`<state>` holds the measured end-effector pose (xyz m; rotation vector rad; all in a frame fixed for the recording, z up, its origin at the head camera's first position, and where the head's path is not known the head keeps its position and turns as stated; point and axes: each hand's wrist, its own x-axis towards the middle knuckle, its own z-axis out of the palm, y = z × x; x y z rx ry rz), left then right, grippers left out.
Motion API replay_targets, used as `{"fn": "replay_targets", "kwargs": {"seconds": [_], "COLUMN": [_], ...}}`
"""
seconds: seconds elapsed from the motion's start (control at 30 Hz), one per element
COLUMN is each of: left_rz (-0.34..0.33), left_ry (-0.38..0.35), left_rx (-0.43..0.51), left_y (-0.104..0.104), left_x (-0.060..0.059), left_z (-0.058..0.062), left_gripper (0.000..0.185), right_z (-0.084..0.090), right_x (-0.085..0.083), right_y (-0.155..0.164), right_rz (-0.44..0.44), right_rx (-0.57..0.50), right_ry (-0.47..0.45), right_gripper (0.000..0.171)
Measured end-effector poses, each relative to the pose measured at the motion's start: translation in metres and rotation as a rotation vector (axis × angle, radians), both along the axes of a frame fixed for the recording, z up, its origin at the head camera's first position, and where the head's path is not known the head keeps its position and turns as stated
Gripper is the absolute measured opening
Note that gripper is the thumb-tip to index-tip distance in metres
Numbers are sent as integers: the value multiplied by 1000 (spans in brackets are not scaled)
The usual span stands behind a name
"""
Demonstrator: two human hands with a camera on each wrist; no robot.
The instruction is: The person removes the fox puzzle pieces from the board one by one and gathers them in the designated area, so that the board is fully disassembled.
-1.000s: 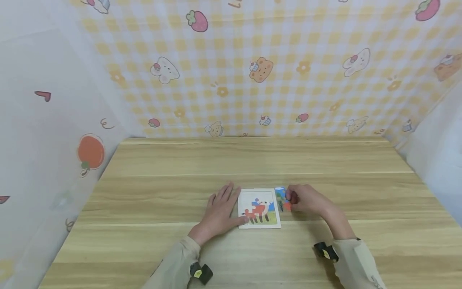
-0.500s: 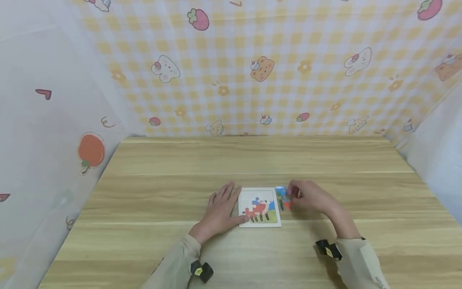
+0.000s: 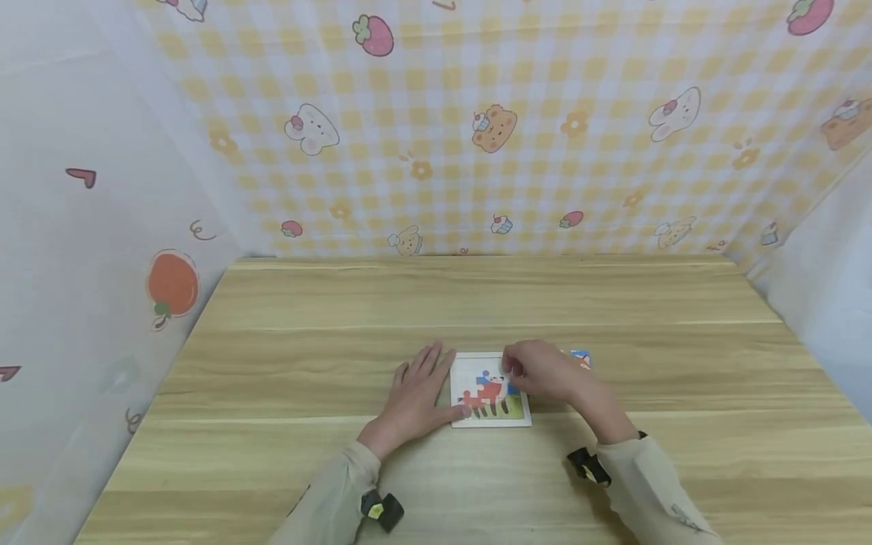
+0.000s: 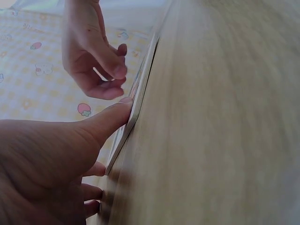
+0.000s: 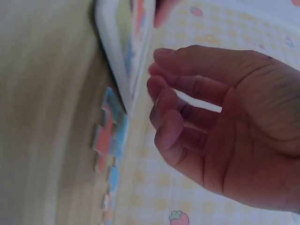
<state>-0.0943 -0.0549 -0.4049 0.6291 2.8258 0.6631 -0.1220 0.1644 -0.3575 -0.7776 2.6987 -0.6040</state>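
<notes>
Left hand (image 3: 413, 397) lies flat w/ relaxed fingers, thumb touching white square puzzle tray (image 3: 489, 422); right hand (image 3: 545, 372) hovers over it, fingers curled, holding nothing visible, loose colourful puzzle pieces (image 3: 580, 358) behind.

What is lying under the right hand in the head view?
Under the right hand lies the upper right part of the puzzle board. Loose puzzle pieces show beside it. The hand hides the board surface below it.

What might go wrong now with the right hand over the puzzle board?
The right hand hovers over the puzzle board, hiding its far right corner, so a piece could be seated crooked. The left hand only touches the board's left edge with its thumb, so a push could slide it. Loose pieces lie against the board's edge and may be knocked.
</notes>
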Motion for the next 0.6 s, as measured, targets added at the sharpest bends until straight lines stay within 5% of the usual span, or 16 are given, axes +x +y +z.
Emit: {"fn": "replay_targets", "kwargs": {"seconds": [0.6], "left_rz": [-10], "left_ry": [3], "left_rx": [-9], "left_y": [0], "left_x": [-1], "left_z": [2], "left_gripper": [86], "right_z": [-10], "right_x": [3], "right_y": [-1], "right_rz": [-74], "right_rx": [27], "right_ry": [-15], "right_gripper": [16]}}
